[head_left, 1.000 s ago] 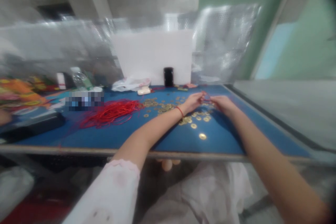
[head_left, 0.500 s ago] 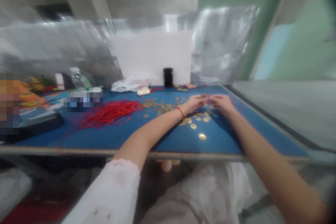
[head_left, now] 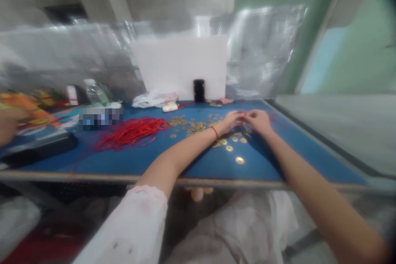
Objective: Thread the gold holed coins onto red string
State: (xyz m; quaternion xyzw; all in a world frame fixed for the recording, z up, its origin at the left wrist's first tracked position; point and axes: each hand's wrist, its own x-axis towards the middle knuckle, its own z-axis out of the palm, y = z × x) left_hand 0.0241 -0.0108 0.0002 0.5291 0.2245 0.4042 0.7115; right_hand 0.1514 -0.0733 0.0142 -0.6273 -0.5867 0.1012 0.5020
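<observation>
My left hand (head_left: 231,121) and my right hand (head_left: 260,122) meet, their fingertips pinching a thin red cord (head_left: 244,114) above the blue table (head_left: 204,165), beside scattered golden discs (head_left: 229,148), before a silvery wall covering (head_left: 262,49). Which way the cord points I cannot tell, because fingers and blur hide most of it.

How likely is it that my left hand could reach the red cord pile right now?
Probably yes: the red cord pile lies uncovered on the blue tabletop, with only flat coins visible between. Your left hand would likely need to leave your right hand first, since they are close together.
</observation>
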